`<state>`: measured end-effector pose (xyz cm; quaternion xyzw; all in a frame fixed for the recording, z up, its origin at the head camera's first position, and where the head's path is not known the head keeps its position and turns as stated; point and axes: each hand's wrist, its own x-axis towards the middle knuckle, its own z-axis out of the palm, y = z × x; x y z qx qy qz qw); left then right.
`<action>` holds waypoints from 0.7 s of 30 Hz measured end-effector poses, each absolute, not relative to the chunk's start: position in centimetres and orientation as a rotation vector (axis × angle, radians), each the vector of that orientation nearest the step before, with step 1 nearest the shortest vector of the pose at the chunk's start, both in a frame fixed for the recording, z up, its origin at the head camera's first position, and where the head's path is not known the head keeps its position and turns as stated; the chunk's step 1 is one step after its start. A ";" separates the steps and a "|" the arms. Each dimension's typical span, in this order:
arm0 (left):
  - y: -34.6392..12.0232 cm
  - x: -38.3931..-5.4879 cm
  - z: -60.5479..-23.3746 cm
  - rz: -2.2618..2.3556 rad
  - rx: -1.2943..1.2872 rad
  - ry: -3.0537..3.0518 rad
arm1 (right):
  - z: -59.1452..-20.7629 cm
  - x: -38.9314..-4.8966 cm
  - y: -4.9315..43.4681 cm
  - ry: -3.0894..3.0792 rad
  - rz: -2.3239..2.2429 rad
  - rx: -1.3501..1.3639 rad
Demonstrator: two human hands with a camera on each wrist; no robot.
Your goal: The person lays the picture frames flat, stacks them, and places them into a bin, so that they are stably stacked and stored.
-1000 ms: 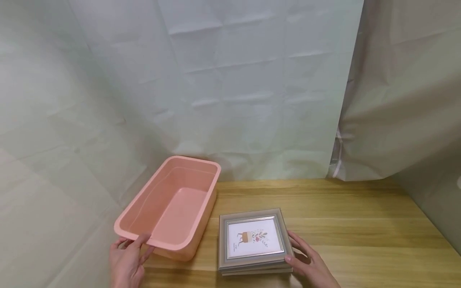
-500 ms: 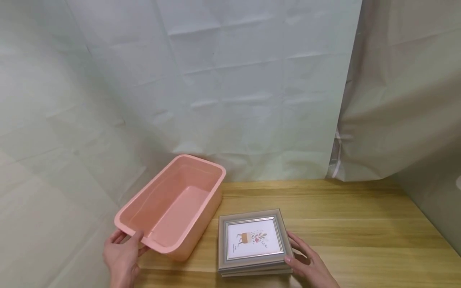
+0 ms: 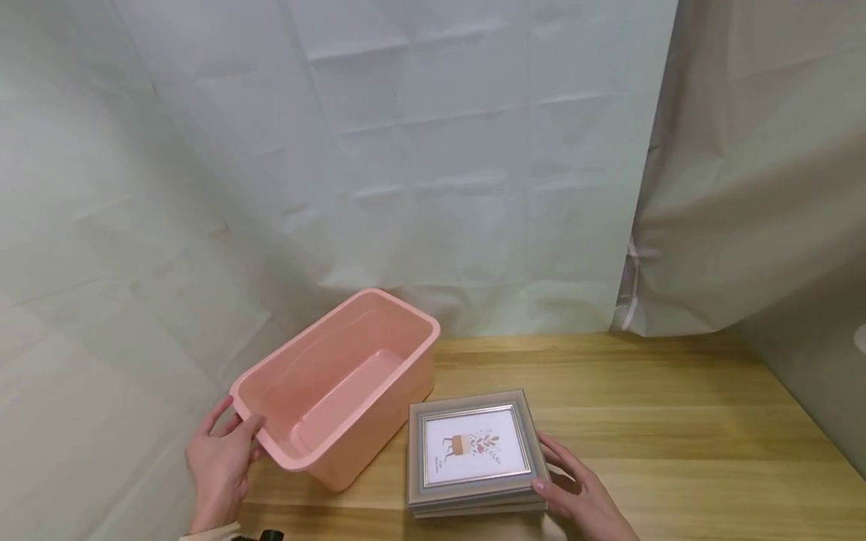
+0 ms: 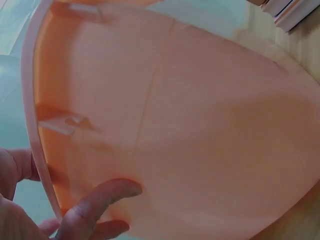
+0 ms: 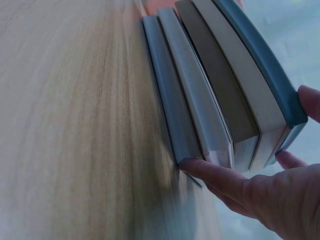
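A pink plastic tub [image 3: 358,383] stands at an angle on the wooden table, its inside bare. My left hand [image 3: 219,454] grips the near-left end of its rim. In the left wrist view, fingers [image 4: 107,197] of that hand curl below the rim against the tub's outer wall, the thumb on the rim's other side. To the right lies a stack of picture frames [image 3: 473,451], the top one grey with a plant drawing. My right hand [image 3: 582,488] rests along its right side, thumb at the near corner. The right wrist view shows fingertips [image 5: 192,165] at the lower layers [image 5: 175,90].
Pale creased sheets [image 3: 460,165] hang behind the table and down its left side. A darker cloth [image 3: 758,173] hangs on the right. Bare wooden tabletop [image 3: 643,406] stretches behind and right of the stack. A small dark object [image 3: 272,535] shows by the left wrist.
The tub has turned clockwise, its far end swinging right and nearer the frames. My left hand has moved slightly left and away from me with the rim. Stack and right hand stay put.
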<state>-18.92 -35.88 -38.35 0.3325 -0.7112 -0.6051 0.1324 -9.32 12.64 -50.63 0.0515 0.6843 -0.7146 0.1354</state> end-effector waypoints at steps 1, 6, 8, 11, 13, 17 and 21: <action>-35.8 -19.2 -38.2 -1.750 0.952 -2.075 | -50.6 -9.3 12.6 1.985 -2.069 0.156; -35.6 -20.5 -37.6 -1.774 0.867 -2.111 | -50.5 -9.3 12.6 1.985 -2.075 0.148; -35.5 -21.1 -37.3 -1.788 0.844 -2.148 | -50.5 -9.3 12.6 1.980 -2.076 0.147; -35.1 -22.1 -36.9 -1.817 0.786 -2.219 | -50.5 -9.3 12.6 1.986 -2.067 0.135; -34.6 -22.8 -36.6 -1.833 0.759 -2.259 | -50.6 -9.4 12.6 1.986 -2.062 0.120; -33.6 -24.3 -36.0 -1.866 0.708 -2.279 | -50.6 -9.4 12.6 1.968 -2.067 0.088; -32.4 -25.9 -35.7 -1.910 0.619 -2.293 | -50.8 -9.4 12.8 1.952 -2.078 0.094</action>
